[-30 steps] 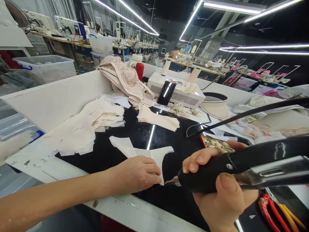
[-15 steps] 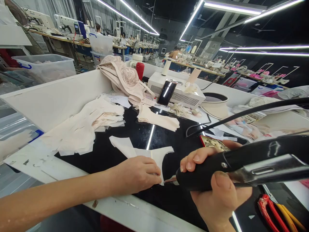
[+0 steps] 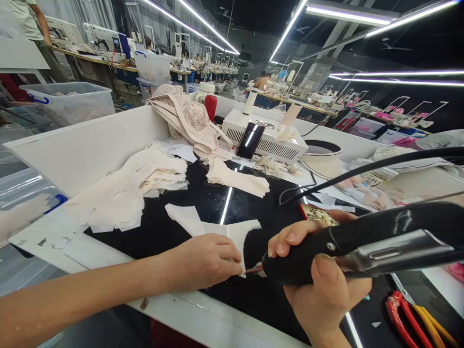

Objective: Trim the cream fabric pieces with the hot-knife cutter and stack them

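Observation:
My left hand (image 3: 206, 261) is closed, fingers pinched on the lower tip of a white fabric piece (image 3: 235, 234) that lies on a glossy black board (image 3: 159, 246). A seam runs down the middle of the fabric. In my right hand (image 3: 322, 295) is a thick black handheld tool (image 3: 293, 263) with a metal lever along its side. Its narrow metal tip (image 3: 255, 268) touches or nearly touches the fabric's lower corner beside my left fingertips. The exact contact point is too small to make out.
Stacked cream fabric pieces (image 3: 119, 188) lie to the left, another cream strip (image 3: 237, 179) ahead. Beige bras (image 3: 188, 113), a phone (image 3: 250, 140) and a white vented box (image 3: 268, 145) stand behind. Red-handled scissors (image 3: 400, 314) lie right; a black cable (image 3: 362, 174) arches across.
The tool and my right hand have shifted slightly left toward the fabric corner. My left hand stays in place. A person has come into view at the upper left.

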A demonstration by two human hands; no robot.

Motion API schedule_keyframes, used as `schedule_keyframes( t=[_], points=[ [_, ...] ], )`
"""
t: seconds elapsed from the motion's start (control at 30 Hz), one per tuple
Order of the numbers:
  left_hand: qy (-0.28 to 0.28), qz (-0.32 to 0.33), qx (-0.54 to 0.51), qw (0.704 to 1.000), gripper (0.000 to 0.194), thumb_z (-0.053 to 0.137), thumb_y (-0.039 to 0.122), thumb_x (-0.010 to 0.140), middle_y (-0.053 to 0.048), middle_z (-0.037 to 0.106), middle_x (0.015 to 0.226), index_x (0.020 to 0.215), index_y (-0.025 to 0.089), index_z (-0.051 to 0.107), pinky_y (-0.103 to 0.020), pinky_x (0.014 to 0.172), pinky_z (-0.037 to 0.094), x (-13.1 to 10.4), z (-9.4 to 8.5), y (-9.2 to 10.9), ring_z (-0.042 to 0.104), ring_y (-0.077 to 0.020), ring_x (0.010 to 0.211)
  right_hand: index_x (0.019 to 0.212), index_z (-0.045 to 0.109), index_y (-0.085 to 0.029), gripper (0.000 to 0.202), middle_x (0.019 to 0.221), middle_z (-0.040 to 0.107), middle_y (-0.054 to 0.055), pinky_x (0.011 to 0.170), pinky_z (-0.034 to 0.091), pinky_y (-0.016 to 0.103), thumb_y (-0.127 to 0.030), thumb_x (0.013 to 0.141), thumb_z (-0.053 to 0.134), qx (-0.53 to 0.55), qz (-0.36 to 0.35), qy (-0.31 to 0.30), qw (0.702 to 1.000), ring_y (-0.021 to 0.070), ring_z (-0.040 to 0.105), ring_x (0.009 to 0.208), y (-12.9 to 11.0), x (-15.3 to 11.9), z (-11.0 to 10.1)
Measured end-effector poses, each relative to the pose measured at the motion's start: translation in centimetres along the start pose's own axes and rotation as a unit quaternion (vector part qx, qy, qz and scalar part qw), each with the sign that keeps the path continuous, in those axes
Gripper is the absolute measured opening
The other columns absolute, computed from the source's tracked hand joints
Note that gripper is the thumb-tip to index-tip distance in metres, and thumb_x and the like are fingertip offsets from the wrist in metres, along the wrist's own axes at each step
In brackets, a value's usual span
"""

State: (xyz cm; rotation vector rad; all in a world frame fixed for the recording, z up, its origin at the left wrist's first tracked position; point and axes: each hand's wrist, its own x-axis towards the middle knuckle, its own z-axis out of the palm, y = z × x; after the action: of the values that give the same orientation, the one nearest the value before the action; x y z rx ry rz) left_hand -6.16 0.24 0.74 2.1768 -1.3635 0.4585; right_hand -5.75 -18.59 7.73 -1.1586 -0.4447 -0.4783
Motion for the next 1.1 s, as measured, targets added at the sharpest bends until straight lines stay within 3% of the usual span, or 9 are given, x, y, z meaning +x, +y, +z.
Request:
schedule_keyframes(
  t=[0.13, 0.3, 0.43, 0.63, 0.7, 0.93, 1.1],
  points=[
    [0.002, 0.003, 0.004, 1.000, 0.021, 0.053, 0.007, 0.109, -0.006, 0.077, 0.104, 0.111, 0.015, 0.072, -0.030, 0.093, 0.058, 0.1, -0.2, 0.0, 0.071, -0.0181, 0.097, 0.127, 0.059, -0.028, 0.042, 0.078, 0.068, -0.004, 0.049, 0.057, 0.031, -0.032, 0.092, 0.080, -0.021, 0.004, -0.007, 1.000, 0.0163, 0.063, 0.056, 0.0, -0.2, -0.2],
    [0.006, 0.013, 0.022, 1.000, 0.012, 0.059, 0.013, 0.109, -0.008, 0.077, 0.115, 0.112, 0.014, 0.071, -0.034, 0.106, 0.057, -0.1, -0.5, 0.0, 0.072, -0.0204, 0.110, 0.127, 0.059, -0.029, 0.041, 0.079, 0.068, -0.004, 0.048, 0.059, 0.031, -0.034, 0.092, 0.080, -0.018, 0.010, -0.022, 1.000, 0.0159, 0.065, 0.056, -0.6, -1.0, -0.2],
    [-0.025, 0.016, -0.006, 1.000, 0.010, 0.062, 0.016, 0.109, -0.006, 0.079, 0.110, 0.110, 0.015, 0.071, -0.030, 0.108, 0.056, -0.8, -1.1, 1.0, 0.073, -0.0170, 0.103, 0.128, 0.059, -0.031, 0.044, 0.078, 0.069, -0.003, 0.044, 0.058, 0.030, -0.039, 0.092, 0.082, -0.007, 0.022, -0.053, 0.998, 0.0166, 0.065, 0.054, -1.7, -0.7, -0.6],
    [-0.055, 0.020, -0.047, 0.997, 0.008, 0.066, 0.020, 0.109, -0.003, 0.079, 0.105, 0.111, 0.016, 0.072, -0.025, 0.106, 0.055, -1.4, -2.9, 3.1, 0.075, -0.0151, 0.100, 0.117, 0.067, -0.027, 0.042, 0.072, 0.068, -0.004, 0.043, 0.055, 0.029, -0.033, 0.081, 0.087, -0.037, -0.033, 0.076, 0.996, 0.0155, 0.060, 0.051, -1.6, 2.6, -2.7],
    [-0.050, 0.012, -0.032, 0.998, 0.006, 0.066, 0.017, 0.108, -0.002, 0.079, 0.105, 0.110, 0.016, 0.071, -0.026, 0.103, 0.057, -0.9, -3.0, 3.0, 0.074, -0.0148, 0.099, 0.115, 0.067, -0.026, 0.038, 0.073, 0.069, -0.004, 0.047, 0.056, 0.029, -0.030, 0.082, 0.085, -0.052, -0.036, 0.087, 0.994, 0.0148, 0.061, 0.052, -0.9, 3.3, -3.5],
    [-0.024, 0.043, 0.050, 0.998, 0.011, 0.059, 0.014, 0.110, -0.005, 0.073, 0.097, 0.106, 0.014, 0.070, -0.032, 0.091, 0.059, 2.7, -0.5, 1.3, 0.068, -0.0177, 0.090, 0.123, 0.063, -0.027, 0.040, 0.077, 0.069, -0.005, 0.048, 0.056, 0.030, -0.032, 0.088, 0.082, -0.053, -0.050, 0.047, 0.996, 0.0150, 0.063, 0.053, 0.2, 2.8, -3.9],
    [-0.029, 0.080, 0.116, 0.990, 0.011, 0.060, 0.015, 0.108, -0.005, 0.068, 0.093, 0.110, 0.012, 0.070, -0.032, 0.088, 0.057, 4.0, 1.0, 0.6, 0.065, -0.0191, 0.086, 0.124, 0.059, -0.027, 0.043, 0.078, 0.068, -0.005, 0.048, 0.056, 0.029, -0.035, 0.089, 0.082, -0.057, -0.042, 0.041, 0.997, 0.0150, 0.064, 0.054, 0.4, 2.5, -3.8]
  ],
)
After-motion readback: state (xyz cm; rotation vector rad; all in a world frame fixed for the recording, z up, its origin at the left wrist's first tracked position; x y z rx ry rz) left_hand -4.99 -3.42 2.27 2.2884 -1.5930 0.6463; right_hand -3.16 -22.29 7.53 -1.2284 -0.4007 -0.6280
